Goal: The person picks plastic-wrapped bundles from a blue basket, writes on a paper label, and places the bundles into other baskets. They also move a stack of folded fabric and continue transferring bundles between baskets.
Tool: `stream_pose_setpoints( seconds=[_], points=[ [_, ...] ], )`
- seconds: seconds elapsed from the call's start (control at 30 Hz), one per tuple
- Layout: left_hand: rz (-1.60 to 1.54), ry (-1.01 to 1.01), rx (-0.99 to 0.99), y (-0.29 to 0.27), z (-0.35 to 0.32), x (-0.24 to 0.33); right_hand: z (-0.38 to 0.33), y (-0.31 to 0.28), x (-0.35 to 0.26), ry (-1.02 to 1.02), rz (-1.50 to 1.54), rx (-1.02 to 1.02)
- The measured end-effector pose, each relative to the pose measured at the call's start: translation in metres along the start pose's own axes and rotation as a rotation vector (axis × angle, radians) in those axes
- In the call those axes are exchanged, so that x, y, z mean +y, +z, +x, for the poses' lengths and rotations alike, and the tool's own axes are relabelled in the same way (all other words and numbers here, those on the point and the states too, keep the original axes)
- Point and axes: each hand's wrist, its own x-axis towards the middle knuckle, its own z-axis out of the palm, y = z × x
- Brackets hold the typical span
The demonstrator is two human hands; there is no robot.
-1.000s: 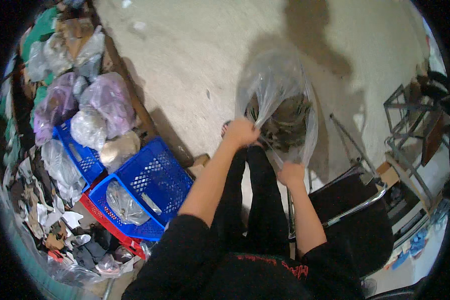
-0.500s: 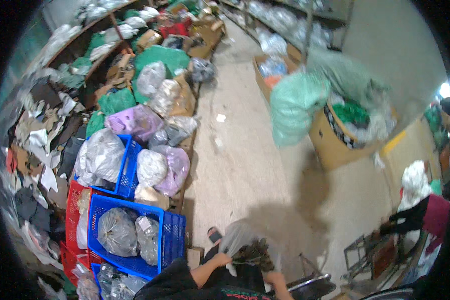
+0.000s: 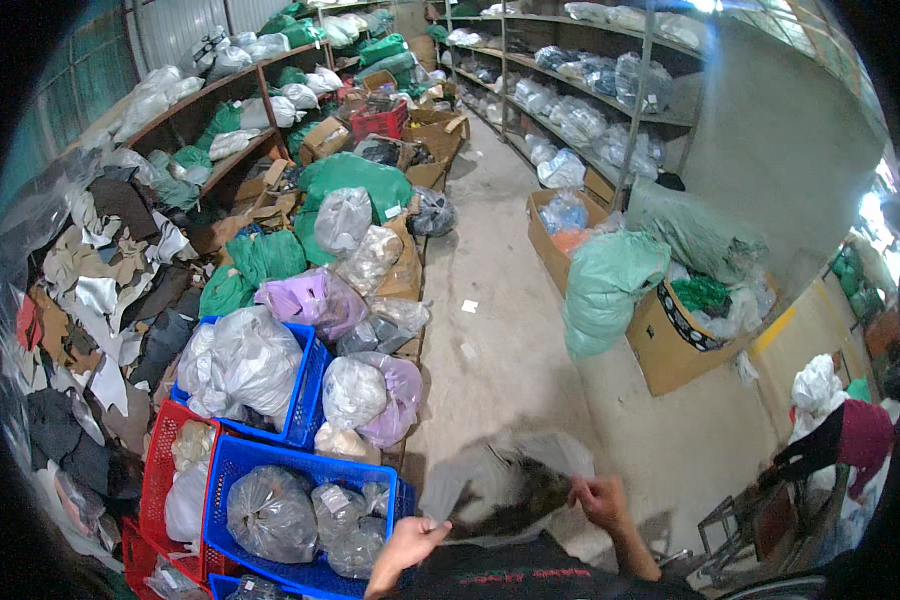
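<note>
A clear plastic bag (image 3: 448, 490) with dark contents hangs in front of me, its mouth spread wide between my hands. My left hand (image 3: 415, 543) pinches the bag's left rim. At the opposite side of the opening, my right hand (image 3: 600, 501) grips the rim, fingers curled over the film. The dark stuff inside is blurred, so I cannot make out what it is. Close by on the left stands a blue crate (image 3: 407, 512) holding several tied clear bags (image 3: 270, 515).
Another blue crate (image 3: 315, 385) and a red crate (image 3: 157, 465) stand beside piled scraps (image 3: 110, 300). Rightward are a green sack (image 3: 610, 290) and a cardboard box (image 3: 660, 350). Shelves (image 3: 590, 75) line the back. A co-worker's maroon sleeve (image 3: 863, 440) shows at far right.
The view has tilted up, showing more shelving. Both my hands have come up and farther apart, stretching the bag's mouth wider.
</note>
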Motion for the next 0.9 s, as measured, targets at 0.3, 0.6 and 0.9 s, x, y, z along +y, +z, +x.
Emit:
stream_pose_setpoints(
  seconds=[0.3,0.6,0.9],
  points=[
    [-0.935,0.387,0.069,-0.094,-0.195,0.04,0.049,-0.035,-0.206,-1.33,0.458,-0.386],
    [-1.421,0.368,0.859,-0.05,-0.185,-0.011,0.055,0.126,-0.274,-1.567,0.719,-0.705],
    [-1.795,0.571,0.651,-0.019,-0.131,-0.107,0.046,0.278,-0.23,-1.222,0.479,-1.125]
  ],
)
